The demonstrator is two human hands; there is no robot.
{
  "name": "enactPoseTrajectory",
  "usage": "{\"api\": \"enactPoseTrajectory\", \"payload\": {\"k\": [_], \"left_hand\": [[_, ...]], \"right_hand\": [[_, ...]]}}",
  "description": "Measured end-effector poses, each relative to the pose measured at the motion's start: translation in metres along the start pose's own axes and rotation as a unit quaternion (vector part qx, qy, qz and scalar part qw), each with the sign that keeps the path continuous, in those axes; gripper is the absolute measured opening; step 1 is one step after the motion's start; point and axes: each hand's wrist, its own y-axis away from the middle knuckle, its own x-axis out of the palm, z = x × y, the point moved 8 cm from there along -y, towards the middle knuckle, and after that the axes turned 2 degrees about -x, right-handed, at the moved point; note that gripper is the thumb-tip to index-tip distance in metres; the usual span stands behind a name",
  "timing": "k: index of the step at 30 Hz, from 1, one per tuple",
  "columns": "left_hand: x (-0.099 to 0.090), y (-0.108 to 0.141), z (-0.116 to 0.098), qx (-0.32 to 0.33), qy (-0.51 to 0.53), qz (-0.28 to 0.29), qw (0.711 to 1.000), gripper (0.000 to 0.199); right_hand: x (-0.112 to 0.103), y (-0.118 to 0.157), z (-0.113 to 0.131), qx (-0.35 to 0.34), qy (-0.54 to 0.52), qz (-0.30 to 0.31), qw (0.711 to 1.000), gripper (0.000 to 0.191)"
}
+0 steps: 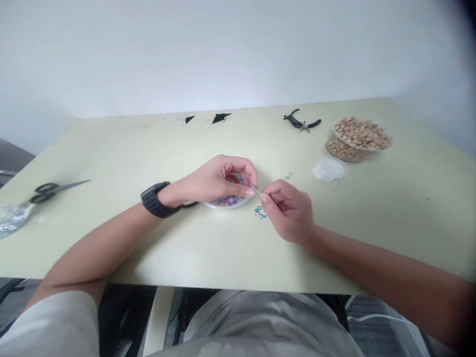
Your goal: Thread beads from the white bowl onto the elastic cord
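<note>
My left hand (226, 178), with a dark watch on its wrist, is over a round bowl of colourful beads (227, 201) and pinches a small bead (253, 188) between thumb and fingertip. My right hand (288, 210) is just to the right, its thumb and index finger closed on a thin string (258, 192) that reaches to the bead. A strand of blue, green and pink beads (260, 213) lies on the table by my right hand; another beaded piece (288, 176) shows behind that hand.
Scissors (55, 190) and a clear bag (13, 220) are at the left. Black pliers (302, 121), black scraps (221, 118), a tub of beige pieces (357, 140) and a white round lid (330, 169) lie toward the back of the table (178, 258).
</note>
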Motion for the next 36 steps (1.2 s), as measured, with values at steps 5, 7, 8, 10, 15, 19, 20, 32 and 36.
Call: {"api": "enactPoseTrajectory", "payload": {"k": [5, 7, 8, 10, 15, 19, 20, 32, 36], "left_hand": [[0.0018, 0.0006, 0.0007, -0.003, -0.003, 0.005, 1.0, 0.019], [0.0023, 0.0008, 0.0004, -0.003, -0.004, 0.007, 1.0, 0.019], [0.0025, 0.0008, 0.0001, -0.002, -0.005, 0.008, 1.0, 0.018], [0.0027, 0.0009, -0.0003, -0.003, -0.008, 0.008, 1.0, 0.018], [0.0033, 0.0015, -0.0001, -0.004, -0.009, 0.008, 1.0, 0.02], [0.0043, 0.0022, 0.0007, -0.004, -0.018, 0.007, 1.0, 0.02], [0.0043, 0.0022, 0.0005, -0.003, -0.022, 0.004, 1.0, 0.02], [-0.0017, 0.0045, -0.0043, 0.01, -0.062, -0.069, 0.996, 0.014], [-0.003, 0.0064, -0.0077, 0.015, -0.079, -0.096, 0.992, 0.007]], "right_hand": [[0.0017, 0.0003, -0.0002, -0.001, -0.004, 0.007, 1.0, 0.018], [0.002, 0.0002, -0.0001, -0.002, -0.006, 0.008, 1.0, 0.017], [0.0019, 0.0002, 0.0001, -0.002, -0.007, 0.006, 1.0, 0.017], [0.0018, 0.0002, -0.0001, -0.001, -0.007, 0.003, 1.0, 0.017], [0.0028, 0.0006, -0.001, 0.005, -0.016, 0.002, 1.0, 0.016], [0.0027, 0.0003, -0.0013, 0.008, -0.015, 0.004, 1.0, 0.016], [0.0029, 0.0001, -0.0012, 0.008, -0.014, 0.005, 1.0, 0.016], [0.0042, -0.0005, 0.0001, 0.005, -0.026, 0.015, 1.0, 0.012], [0.0043, -0.0012, -0.0009, 0.003, -0.038, 0.018, 0.999, 0.014]]}}
